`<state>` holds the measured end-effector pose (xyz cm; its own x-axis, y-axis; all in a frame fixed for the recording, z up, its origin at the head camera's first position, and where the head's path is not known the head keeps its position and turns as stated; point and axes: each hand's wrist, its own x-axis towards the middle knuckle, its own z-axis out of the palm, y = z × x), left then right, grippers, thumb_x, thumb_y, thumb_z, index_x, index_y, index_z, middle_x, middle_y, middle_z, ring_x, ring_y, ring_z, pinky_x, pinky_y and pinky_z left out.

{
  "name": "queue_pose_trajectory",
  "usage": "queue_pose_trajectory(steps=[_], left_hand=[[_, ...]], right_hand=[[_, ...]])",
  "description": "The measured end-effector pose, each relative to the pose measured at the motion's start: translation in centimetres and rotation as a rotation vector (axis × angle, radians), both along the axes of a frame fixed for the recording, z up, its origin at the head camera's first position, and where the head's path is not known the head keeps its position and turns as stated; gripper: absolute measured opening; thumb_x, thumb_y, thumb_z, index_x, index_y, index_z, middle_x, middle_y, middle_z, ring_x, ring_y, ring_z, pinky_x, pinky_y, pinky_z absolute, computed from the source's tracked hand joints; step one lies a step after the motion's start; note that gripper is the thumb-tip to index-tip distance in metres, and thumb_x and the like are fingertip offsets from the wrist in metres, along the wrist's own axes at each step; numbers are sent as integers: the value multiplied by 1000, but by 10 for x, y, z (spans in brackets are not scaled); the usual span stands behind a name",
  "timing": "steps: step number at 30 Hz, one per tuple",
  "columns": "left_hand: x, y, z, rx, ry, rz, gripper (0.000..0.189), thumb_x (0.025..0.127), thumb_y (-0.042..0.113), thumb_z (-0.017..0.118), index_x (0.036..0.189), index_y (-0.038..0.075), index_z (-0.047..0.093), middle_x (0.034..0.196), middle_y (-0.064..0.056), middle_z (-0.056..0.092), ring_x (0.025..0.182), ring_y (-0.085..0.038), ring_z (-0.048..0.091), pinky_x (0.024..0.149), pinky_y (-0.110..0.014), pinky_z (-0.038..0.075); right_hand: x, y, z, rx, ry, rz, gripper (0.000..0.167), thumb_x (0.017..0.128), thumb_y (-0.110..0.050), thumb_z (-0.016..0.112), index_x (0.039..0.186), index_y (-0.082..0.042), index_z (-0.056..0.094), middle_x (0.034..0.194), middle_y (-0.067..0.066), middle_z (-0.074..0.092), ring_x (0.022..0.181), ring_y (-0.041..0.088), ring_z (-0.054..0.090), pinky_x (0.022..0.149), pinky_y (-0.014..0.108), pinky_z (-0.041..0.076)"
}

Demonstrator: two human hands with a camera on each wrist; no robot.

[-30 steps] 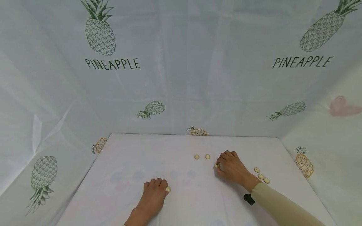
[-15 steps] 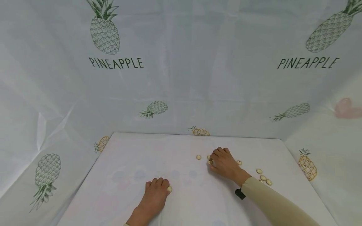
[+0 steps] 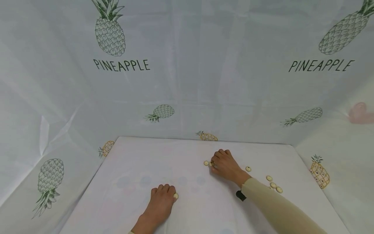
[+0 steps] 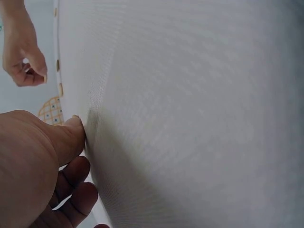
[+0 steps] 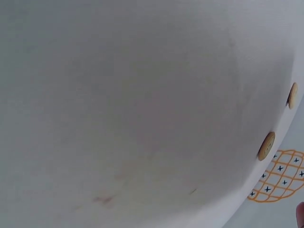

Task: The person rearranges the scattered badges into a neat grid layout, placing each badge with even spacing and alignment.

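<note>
My left hand (image 3: 161, 203) stays low at the front left of the white table, and a round cream button (image 3: 176, 196) shows pinched at its thumb and index finger. In the left wrist view its thumb (image 4: 71, 135) reaches down to the cloth. Further back, my right hand (image 3: 226, 165) pinches another button (image 3: 211, 164) at its fingertips, close to a button (image 3: 206, 163) lying just left of it. Two buttons rest on the cloth in the right wrist view, one nearer (image 5: 267, 146) and one farther (image 5: 293, 95).
A button (image 3: 248, 168) lies right of my right hand. Several more, among them one button (image 3: 269, 178) and another (image 3: 279, 189), are grouped by my right sleeve (image 3: 271, 201), which partly covers one. Pineapple-printed cloth (image 3: 187, 81) walls the table's back and sides.
My right hand has moved left and slightly back with its button, up to the buttons at the back, uncovering a button on its right. My left hand has barely moved.
</note>
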<state>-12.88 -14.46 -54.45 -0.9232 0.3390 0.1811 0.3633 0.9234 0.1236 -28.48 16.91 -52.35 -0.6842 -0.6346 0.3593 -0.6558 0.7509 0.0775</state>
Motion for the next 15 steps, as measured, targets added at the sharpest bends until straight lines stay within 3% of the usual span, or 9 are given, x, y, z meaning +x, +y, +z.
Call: queue_pose_trajectory(steps=[15], left_hand=[[-1,-1,-1,15,-8,2,23,96,28,77,104,13,61,92,3,57,84,-15,48,78,-42,41]], right_hand=[[-15,-40,-5,0,29,38,19,91,-31,78,93,-13,72,96,1,66,92,22,52,85,44,41]])
